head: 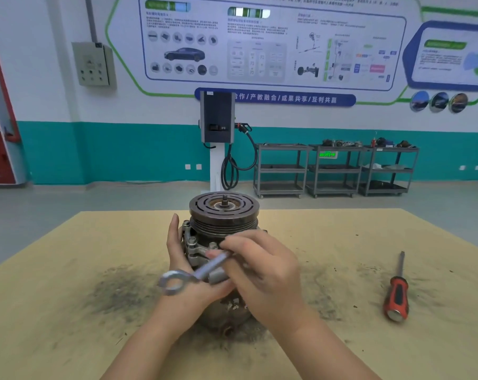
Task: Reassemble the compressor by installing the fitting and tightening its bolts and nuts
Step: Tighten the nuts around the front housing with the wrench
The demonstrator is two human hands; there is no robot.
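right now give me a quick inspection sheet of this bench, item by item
surface: tan bench top, dark grime smudges around the work
job's things: compressor upright, pulley on top; fitting on its side; wrench at a bolt
clutter: red-handled screwdriver lying to the right
hands: left hand steadies the compressor, fingers straight; right hand grips the wrench
cables: charger cable looped at the charging post
surroundings: three carts, wall posters

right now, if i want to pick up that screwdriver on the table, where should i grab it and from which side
Take the screwdriver by its thick red and black handle, the end nearest you, coming down from above with the right hand. It lies flat on the table, clear of the compressor, shaft pointing away, so the handle probably gives the fingers the surest hold.
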